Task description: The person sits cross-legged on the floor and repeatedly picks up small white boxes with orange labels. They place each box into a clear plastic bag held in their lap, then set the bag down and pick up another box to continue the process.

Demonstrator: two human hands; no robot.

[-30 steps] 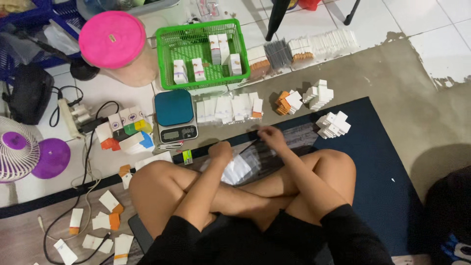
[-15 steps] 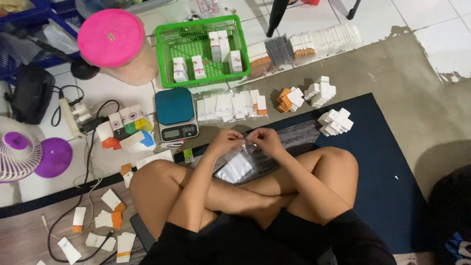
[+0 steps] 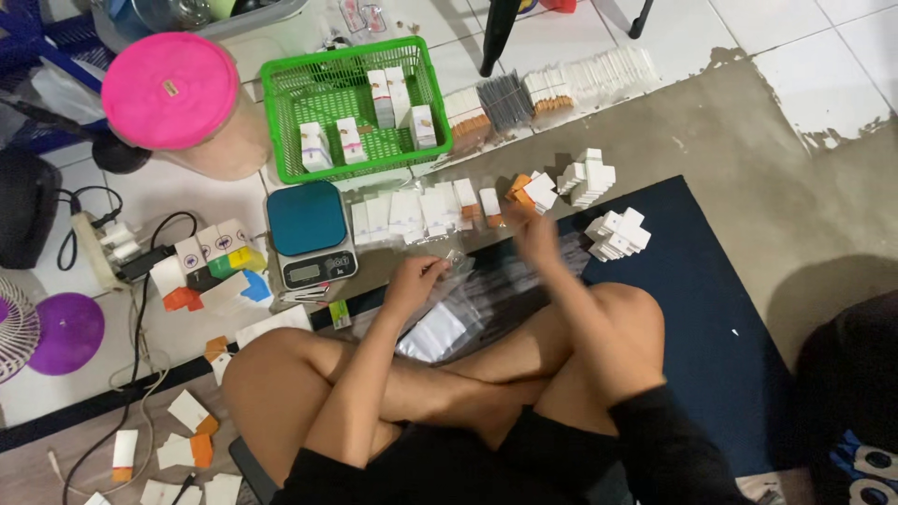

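Below, largest first, as it lay around the fingers:

Mat: a dark blue mat point(image 3: 711, 309) spread under the crossed legs and beneath both hands.

Basket: a green mesh basket point(image 3: 281, 93) stood well beyond the fingertips, holding about five small white boxes point(image 3: 379, 98) upright, with its left part bare.

Tub: a tub with a pink lid point(image 3: 170, 90) sat closed to the left of the basket; its contents could not be seen.

Scale: a teal-topped scale point(image 3: 309, 229) sat just left of the left fingers.

Bags: a heap of clear plastic bags point(image 3: 449, 323) lay on the mat against the shins, directly under the left fingers.

Left hand: the left hand point(image 3: 414, 279) had its fingers pinched on the top edge of one clear bag.

Right hand: the right hand point(image 3: 538, 241) was blurred, reaching toward the row of flat cartons point(image 3: 412, 213); whether its fingers were clenched or loose could not be told.
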